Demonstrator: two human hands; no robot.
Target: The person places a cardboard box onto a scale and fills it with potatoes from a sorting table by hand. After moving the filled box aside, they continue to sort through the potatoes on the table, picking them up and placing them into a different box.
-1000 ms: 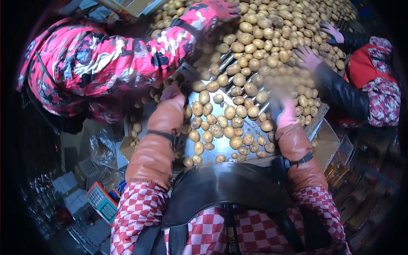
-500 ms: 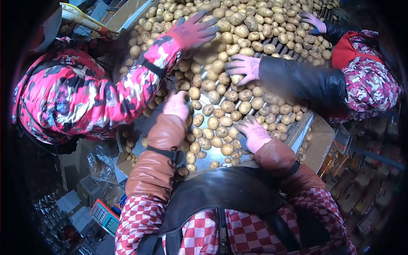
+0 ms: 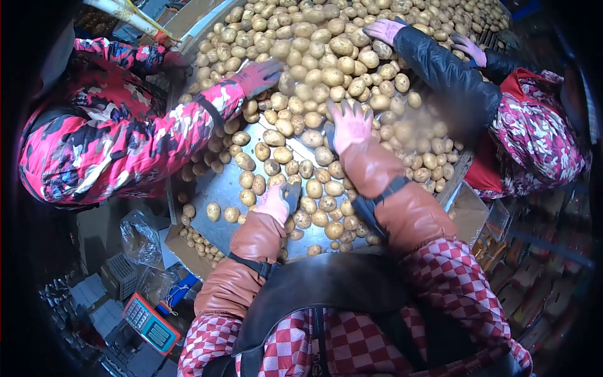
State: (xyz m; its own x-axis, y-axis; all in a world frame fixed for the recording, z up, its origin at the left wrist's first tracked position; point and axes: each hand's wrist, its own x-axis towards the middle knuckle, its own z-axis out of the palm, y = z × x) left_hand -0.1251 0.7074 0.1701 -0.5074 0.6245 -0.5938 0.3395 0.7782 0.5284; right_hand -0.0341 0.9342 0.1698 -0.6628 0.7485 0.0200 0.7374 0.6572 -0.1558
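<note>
Loose potatoes point(image 3: 333, 230) lie spread over a metal sorting table point(image 3: 213, 188) in front of me. My left hand point(image 3: 274, 202), in a pink glove with grey fingertips, rests low among them, its fingers loosely stretched and partly hidden by its own angle. Farther up the table, my right hand point(image 3: 350, 125) lies open on the potatoes with fingers spread. Neither hand grips a potato that I can see. Both of my forearms wear brown sleeve covers point(image 3: 408, 207).
A person at left has a gloved hand point(image 3: 256, 76) on the potatoes. At right, another person's gloved hands point(image 3: 384, 30) reach over the pile. Small potatoes fill a cardboard box point(image 3: 195, 256) at the table's left edge. A calculator-like keypad device point(image 3: 151, 322) sits lower left.
My left hand has moved down towards me; my right hand has moved up and slightly left. The left co-worker's hand has drawn back left, and the right co-worker's nearer arm has moved up the pile.
</note>
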